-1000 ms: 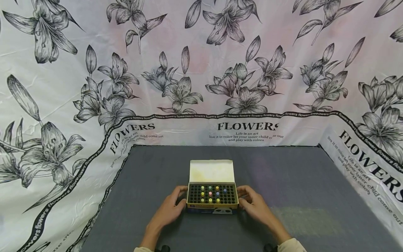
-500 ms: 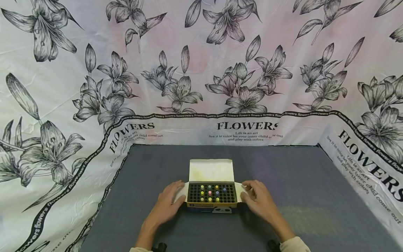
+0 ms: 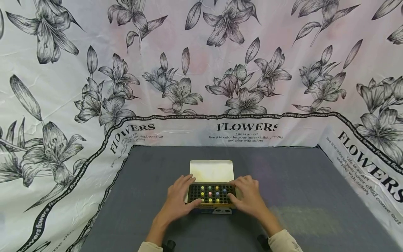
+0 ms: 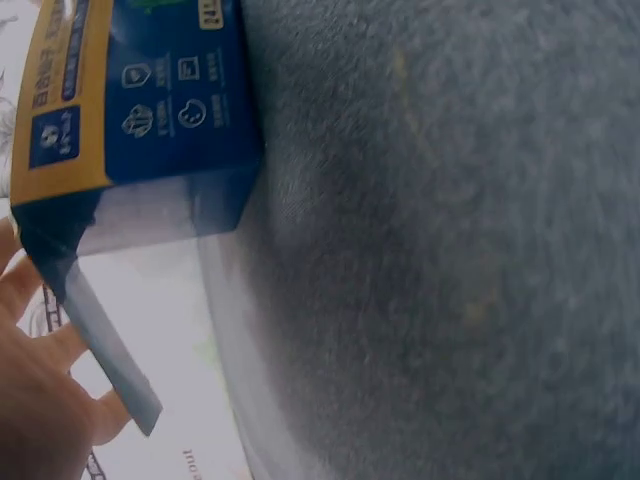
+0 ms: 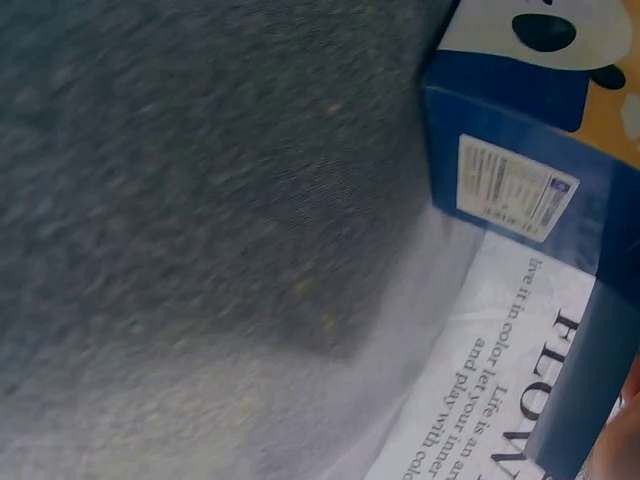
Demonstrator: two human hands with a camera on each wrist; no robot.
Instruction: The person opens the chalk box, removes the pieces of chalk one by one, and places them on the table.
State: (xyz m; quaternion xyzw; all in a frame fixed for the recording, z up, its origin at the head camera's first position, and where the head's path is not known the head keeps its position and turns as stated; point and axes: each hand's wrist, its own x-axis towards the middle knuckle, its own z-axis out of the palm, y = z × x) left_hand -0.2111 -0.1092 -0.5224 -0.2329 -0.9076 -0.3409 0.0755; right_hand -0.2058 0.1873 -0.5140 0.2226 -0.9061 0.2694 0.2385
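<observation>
A blue and yellow box [image 3: 210, 206] stands on the dark table, its pale lid [image 3: 211, 170] raised at the back. Inside is a black tray [image 3: 196, 189] of round holes, where several small colored ends [image 3: 210, 193] show, yellow, green, pink and blue. My left hand [image 3: 177, 200] lies along the box's left side, fingers and thumb spread over the edge. At the right side, my right hand [image 3: 250, 198] reaches over the edge likewise. In the left wrist view a side flap [image 4: 112, 350] leans outward with fingers behind it. The right wrist view shows the opposite flap [image 5: 580, 378].
Grey cloth covers the table [image 3: 151, 168] around the box. A white curtain [image 3: 176, 87] printed with black lilies and text hangs behind and along both sides. Dark wrist camera parts [image 3: 170, 245] show near the sleeves.
Half a second ago both white side flaps stood spread outward under my hands. Since then both hands have moved inward and over the box's edges, covering the flaps. The lid has stayed raised.
</observation>
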